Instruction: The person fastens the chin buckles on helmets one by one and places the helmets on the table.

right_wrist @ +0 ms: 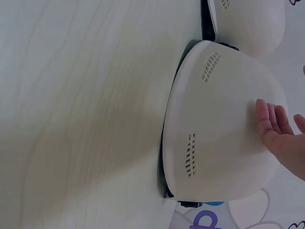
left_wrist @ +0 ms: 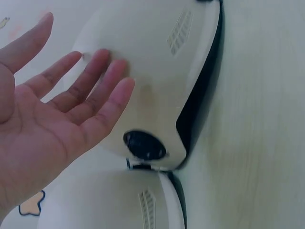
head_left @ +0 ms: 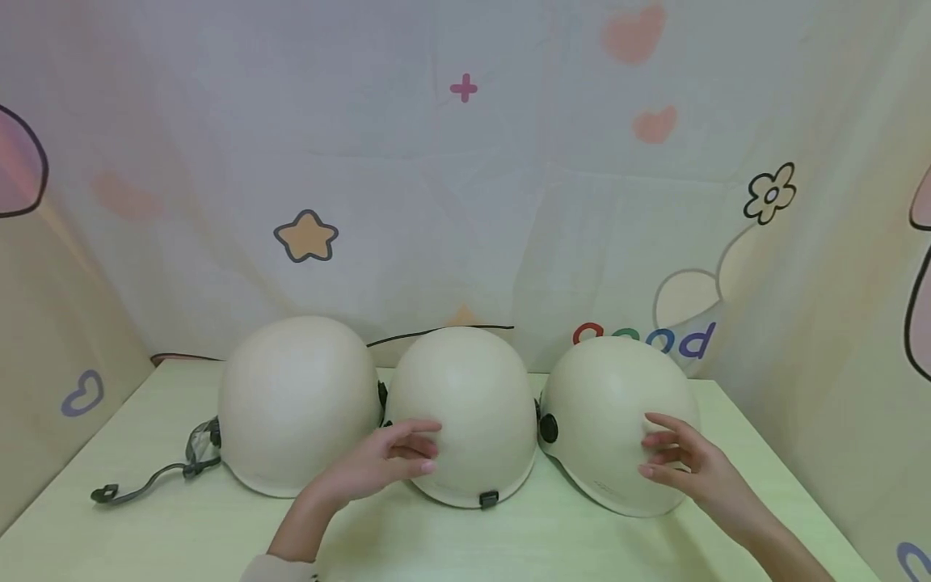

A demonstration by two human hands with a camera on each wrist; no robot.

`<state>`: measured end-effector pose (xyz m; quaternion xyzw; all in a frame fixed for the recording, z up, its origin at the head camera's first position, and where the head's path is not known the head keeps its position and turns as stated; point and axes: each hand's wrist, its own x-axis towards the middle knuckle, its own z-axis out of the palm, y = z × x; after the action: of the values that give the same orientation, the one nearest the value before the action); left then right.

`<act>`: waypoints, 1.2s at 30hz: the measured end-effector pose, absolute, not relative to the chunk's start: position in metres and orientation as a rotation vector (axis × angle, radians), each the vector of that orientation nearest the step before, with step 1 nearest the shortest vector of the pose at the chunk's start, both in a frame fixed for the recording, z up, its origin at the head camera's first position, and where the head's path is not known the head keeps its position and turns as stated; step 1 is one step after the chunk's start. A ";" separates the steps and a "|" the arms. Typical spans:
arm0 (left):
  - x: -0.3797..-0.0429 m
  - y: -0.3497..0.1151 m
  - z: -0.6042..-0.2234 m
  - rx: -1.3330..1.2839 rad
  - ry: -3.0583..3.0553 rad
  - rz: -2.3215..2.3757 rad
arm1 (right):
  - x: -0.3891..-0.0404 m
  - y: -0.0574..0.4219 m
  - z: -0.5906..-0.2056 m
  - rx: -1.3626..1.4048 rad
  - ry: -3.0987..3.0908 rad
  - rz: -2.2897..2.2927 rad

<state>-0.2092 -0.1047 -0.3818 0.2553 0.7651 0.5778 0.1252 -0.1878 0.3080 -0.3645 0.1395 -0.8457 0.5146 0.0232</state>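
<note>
Three cream helmets stand in a row on the table: a left helmet (head_left: 294, 396), a middle helmet (head_left: 465, 380) and a right helmet (head_left: 611, 388). My left hand (head_left: 378, 462) is at the near left side of the middle helmet, fingers loosely bent and holding nothing. In the left wrist view its fingers (left_wrist: 86, 90) spread before a helmet with a black round side disc (left_wrist: 144, 145). Close to the right helmet is my right hand (head_left: 694, 465), relaxed and without anything in it. Whether its fingertips touch the shell, I cannot tell.
A dark chin strap (head_left: 156, 481) with a buckle trails from the left helmet onto the pale wood-grain table (head_left: 407, 546). A small black buckle (head_left: 489, 499) shows at the middle helmet's front rim. Behind hangs a printed curtain (head_left: 436, 202), with more cloth at both sides.
</note>
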 end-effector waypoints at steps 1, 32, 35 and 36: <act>-0.210 -0.110 -0.383 0.736 2.257 1.693 | -0.188 0.305 -0.364 0.437 -2.617 1.605; -0.206 -0.139 -0.408 0.448 2.394 1.742 | -0.215 0.226 -0.406 0.533 -2.791 1.987; -0.205 -0.138 -0.408 0.446 2.395 1.733 | -0.218 0.223 -0.408 0.514 -2.795 2.053; -0.204 -0.138 -0.408 0.447 2.396 1.728 | -0.219 0.222 -0.409 0.505 -2.798 2.062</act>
<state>-0.2044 -0.1380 -0.4076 0.1491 0.7996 0.5766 0.0770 -0.2194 0.2217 -0.4088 0.1414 -0.7829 0.5771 -0.1843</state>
